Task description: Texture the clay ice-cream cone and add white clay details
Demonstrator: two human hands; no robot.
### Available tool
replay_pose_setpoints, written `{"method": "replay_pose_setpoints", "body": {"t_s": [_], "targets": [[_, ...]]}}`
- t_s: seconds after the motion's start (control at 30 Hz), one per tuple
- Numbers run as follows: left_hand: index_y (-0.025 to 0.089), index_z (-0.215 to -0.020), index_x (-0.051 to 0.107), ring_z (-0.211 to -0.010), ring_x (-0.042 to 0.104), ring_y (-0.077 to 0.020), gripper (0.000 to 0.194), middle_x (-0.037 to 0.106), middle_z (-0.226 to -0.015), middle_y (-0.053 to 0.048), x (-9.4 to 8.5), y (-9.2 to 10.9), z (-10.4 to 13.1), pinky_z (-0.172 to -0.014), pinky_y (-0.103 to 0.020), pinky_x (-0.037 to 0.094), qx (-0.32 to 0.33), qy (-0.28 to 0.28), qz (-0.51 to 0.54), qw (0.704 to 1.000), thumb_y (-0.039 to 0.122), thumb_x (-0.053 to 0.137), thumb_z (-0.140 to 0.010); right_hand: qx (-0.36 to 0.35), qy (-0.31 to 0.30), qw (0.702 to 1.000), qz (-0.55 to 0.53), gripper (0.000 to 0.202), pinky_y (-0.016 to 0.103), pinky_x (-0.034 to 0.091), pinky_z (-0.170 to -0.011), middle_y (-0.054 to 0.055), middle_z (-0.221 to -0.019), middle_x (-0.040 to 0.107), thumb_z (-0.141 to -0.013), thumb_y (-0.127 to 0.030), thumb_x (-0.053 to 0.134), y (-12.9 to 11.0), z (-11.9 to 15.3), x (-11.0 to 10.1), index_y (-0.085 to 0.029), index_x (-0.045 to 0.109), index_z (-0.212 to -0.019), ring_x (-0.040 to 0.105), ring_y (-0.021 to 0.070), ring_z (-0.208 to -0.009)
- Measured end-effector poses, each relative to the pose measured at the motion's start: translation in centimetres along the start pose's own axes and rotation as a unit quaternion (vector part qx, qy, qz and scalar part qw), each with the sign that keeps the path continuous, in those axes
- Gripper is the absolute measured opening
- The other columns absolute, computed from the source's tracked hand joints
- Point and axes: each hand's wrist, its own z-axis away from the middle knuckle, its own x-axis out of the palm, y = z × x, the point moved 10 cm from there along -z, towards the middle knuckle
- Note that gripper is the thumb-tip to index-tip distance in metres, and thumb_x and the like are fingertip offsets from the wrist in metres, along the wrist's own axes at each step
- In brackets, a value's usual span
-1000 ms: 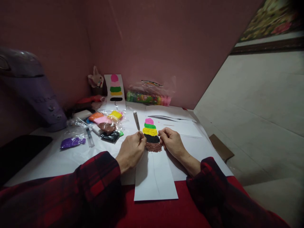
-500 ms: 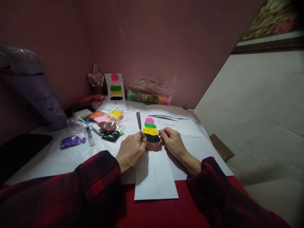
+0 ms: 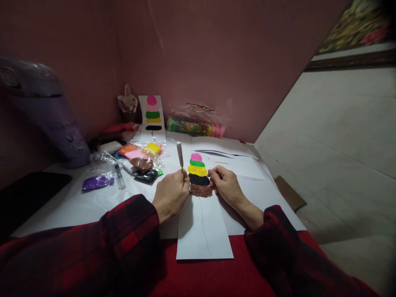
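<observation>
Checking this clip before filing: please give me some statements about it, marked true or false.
1. On the near paper, the pink band is topmost. True.
2. The black band lies below the brown band. False: it lies above.
3. The left hand holds a white-handled tool. True.
4. The right hand is beside the black band. True.
5. The purple packet lies right of both hands. False: it lies left of both.
</observation>
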Motion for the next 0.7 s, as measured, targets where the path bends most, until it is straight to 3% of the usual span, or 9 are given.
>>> {"method": "replay_pose_setpoints", "body": {"t_s": [0.3, 0.7], "targets": [[0.022, -0.072, 0.046, -0.072, 0.056, -0.0206, 0.018, 0.058, -0.071, -0.005, -0.47, -0.03, -0.18, -0.071, -0.032, 0.039, 0.012, 0.024, 0.126, 0.992, 0.026, 0.038, -0.087, 0.0, -0.004, 1.0, 0.002, 0.027, 0.026, 0.037, -0.044, -0.004, -0.052, 0.057, -0.089, -0.039, 0.054, 0.15, 0.02, 0.08, -0.021, 0.055, -0.069, 0.046, 0.0104, -0.038], [0.021, -0.07, 0.05, -0.073, 0.058, -0.0202, 0.021, 0.061, -0.072, -0.005, -0.66, -0.32, -0.23, -0.071, -0.032, 0.041, 0.004, 0.031, 0.128, 0.991, 0.025, 0.04, -0.088, -0.015, -0.002, 1.0, 0.016, 0.028, 0.025, 0.037, -0.045, -0.003, -0.051, 0.057, -0.089, -0.039, 0.053, -0.13, 0.0, 0.01, -0.021, 0.053, -0.067, 0.047, 0.011, -0.04]]}}
